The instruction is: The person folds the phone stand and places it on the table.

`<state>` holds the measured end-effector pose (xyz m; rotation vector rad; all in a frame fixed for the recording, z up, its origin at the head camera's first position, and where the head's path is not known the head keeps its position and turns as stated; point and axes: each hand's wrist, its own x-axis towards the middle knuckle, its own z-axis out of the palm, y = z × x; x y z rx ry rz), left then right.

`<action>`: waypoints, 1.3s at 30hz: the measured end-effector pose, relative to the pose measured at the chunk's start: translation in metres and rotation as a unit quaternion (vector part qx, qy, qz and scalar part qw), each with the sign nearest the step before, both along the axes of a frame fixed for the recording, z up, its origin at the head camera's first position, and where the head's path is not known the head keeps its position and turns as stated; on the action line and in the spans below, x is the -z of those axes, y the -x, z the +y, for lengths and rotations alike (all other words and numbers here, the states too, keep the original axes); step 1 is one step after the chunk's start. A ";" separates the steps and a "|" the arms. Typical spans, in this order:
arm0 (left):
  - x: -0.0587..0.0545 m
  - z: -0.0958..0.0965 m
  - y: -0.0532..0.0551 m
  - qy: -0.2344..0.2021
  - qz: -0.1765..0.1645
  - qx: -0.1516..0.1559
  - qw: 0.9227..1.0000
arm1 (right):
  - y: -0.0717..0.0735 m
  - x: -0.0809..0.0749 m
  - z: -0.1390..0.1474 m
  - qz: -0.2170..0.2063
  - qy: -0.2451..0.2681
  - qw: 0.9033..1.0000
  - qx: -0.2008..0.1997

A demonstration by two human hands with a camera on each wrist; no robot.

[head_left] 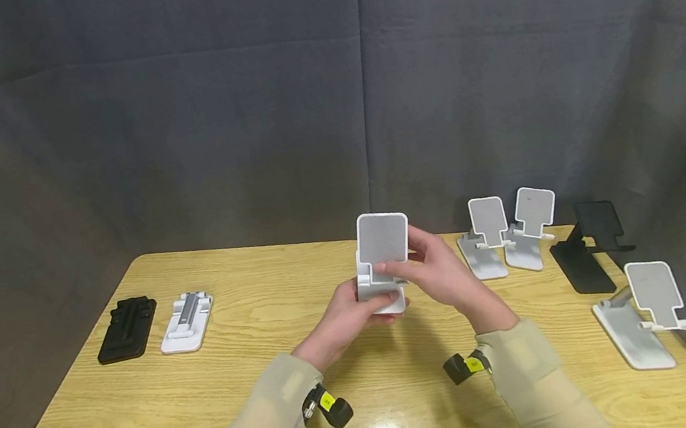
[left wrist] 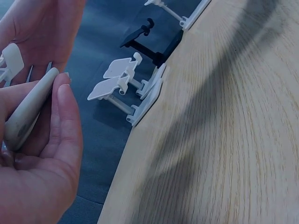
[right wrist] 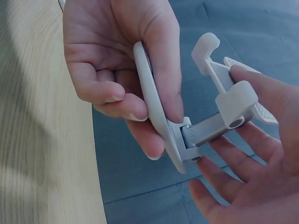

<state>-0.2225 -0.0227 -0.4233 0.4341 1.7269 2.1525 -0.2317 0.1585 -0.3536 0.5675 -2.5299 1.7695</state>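
Observation:
A white phone stand (head_left: 382,234) with a grey pad is held up over the table in both hands, unfolded. My left hand (head_left: 350,318) grips its base (right wrist: 152,95), thumb on one face and fingers curled behind the other. On the upper plate lies the thumb of my right hand (head_left: 445,273), with the other fingers behind the plate. The right wrist view shows the silver arm (right wrist: 208,133) raised from the base at a hinge, and two white support hooks (right wrist: 237,103) on the plate's lower edge. In the left wrist view the base is seen edge-on.
On the wooden table's (head_left: 263,398) left side lie a folded black stand (head_left: 128,329) and a folded white stand (head_left: 191,321). Along the right stand unfolded ones: several white stands (head_left: 488,216) and a black stand (head_left: 599,220). A dark curtain (head_left: 240,126) hangs behind the table.

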 end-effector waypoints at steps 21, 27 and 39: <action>-0.003 0.008 -0.008 0.013 0.001 0.028 1.000 | 0.010 0.005 0.006 0.094 -0.024 0.989 0.110; -0.002 0.008 -0.008 0.016 -0.003 0.023 1.000 | 0.011 0.006 0.006 0.090 -0.017 0.990 0.103; -0.001 0.007 -0.008 0.017 -0.009 0.021 1.000 | 0.008 0.001 0.002 0.010 -0.011 0.992 0.125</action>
